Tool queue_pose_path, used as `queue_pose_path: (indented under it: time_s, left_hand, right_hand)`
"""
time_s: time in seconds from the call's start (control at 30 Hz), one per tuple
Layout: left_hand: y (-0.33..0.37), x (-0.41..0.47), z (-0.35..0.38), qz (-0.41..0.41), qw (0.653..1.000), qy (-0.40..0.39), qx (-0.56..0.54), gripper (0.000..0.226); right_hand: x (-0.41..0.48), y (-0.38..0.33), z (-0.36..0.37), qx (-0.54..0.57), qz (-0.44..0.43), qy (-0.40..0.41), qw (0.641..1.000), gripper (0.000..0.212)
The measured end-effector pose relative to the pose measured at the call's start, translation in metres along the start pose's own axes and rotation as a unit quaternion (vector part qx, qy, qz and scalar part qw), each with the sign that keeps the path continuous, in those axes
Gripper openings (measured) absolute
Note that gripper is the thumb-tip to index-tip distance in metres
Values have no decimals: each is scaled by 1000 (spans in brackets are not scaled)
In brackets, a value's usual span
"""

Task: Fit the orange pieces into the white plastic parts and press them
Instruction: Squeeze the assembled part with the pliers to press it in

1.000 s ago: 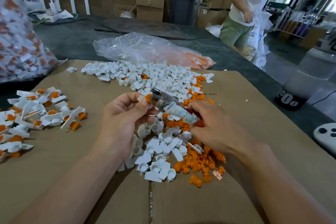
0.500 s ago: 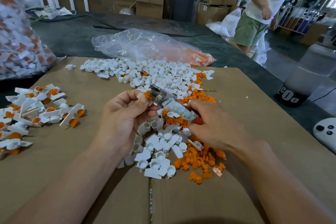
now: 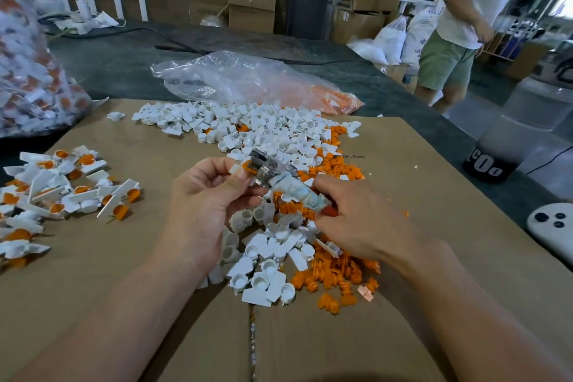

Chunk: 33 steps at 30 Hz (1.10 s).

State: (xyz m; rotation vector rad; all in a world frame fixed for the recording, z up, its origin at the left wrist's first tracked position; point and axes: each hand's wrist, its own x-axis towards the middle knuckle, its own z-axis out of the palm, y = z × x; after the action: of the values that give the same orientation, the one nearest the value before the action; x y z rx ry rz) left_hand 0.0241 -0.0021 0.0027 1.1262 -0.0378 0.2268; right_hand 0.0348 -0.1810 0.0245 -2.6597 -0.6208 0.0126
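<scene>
A storeroom stacked with boxes. The work goes on over a flat cardboard sheet [image 3: 434, 195] laid on a dark table. Just above it, mid-frame, the left hand [image 3: 204, 195] pinches a white part [image 3: 236, 169] between thumb and curled fingers. An orange piece [image 3: 248, 166] sits at its end, held up so the tool can bear on it. The right hand [image 3: 356, 220] is wrapped round the taped handle of a tool [image 3: 291, 189], whose metal head meets the orange piece, probably to press it home. Underneath and beyond lie the heap of white parts [image 3: 248, 130] and the loose orange pieces [image 3: 335, 273], both within easy reach. Finished pieces [image 3: 62, 189] are kept apart on the left. How far the orange piece is seated cannot be told, because fingers and the metal head cover the joint. The tool's red end mostly disappears under the right fingers.
</scene>
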Motion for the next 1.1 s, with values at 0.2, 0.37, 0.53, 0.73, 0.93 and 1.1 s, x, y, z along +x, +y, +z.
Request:
queue_pose_path:
  time_s: [0.2,0.37,0.53,0.73,0.93,1.1]
  left_hand:
    - [0,-2,-1,2,999,22,29,16]
    - [0,-3,0,0,999,30,36,18]
    - [0,-2,-2,-7,999,37,38,20]
    - [-1,-2,-3,-9,999,40,36,19]
    - [0,-2,-3,-8,998,40,42,18]
    - [1,-2,-2,-10,998,45,43,18]
  right_hand:
    - [-1,-6,3,-3,15,1,1000,26]
    - [-2,-8,2,-21,21,0,1000,28]
    - [-2,-10,3,-26,24,6,999,22]
    - [-2,-12,3,-32,35,-1,999,13]
    - [-2,-13,3,-35,31,2,999,17]
    - [0,-13,3,-31,30,3,999,19]
